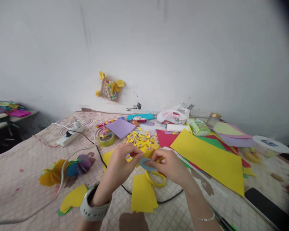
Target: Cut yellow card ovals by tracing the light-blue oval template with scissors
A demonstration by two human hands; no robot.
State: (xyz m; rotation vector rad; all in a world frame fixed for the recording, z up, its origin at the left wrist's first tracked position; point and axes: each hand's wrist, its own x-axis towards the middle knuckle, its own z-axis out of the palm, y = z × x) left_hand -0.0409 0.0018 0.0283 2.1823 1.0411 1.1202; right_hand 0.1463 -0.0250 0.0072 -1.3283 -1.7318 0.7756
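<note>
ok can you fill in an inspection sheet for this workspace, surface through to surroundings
Surface: patterned tablecloth, dark patches showing
Job's things: blue paper piece between the hands; small yellow sheets stacked nearer the wearer
Clutter: yellow scraps, tape roll, plastic bag, jar
Hands: left hand and right hand both have fingers on the blue paper piece
Cables: black cable passes under the small yellow sheets; white cable crosses paper flowers
Surroundings: pale wall, dark marks low down

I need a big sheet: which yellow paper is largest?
The long yellow sheet right of the right hand; the central yellow stack and the yellow pieces beside the watch are much smaller.
</note>
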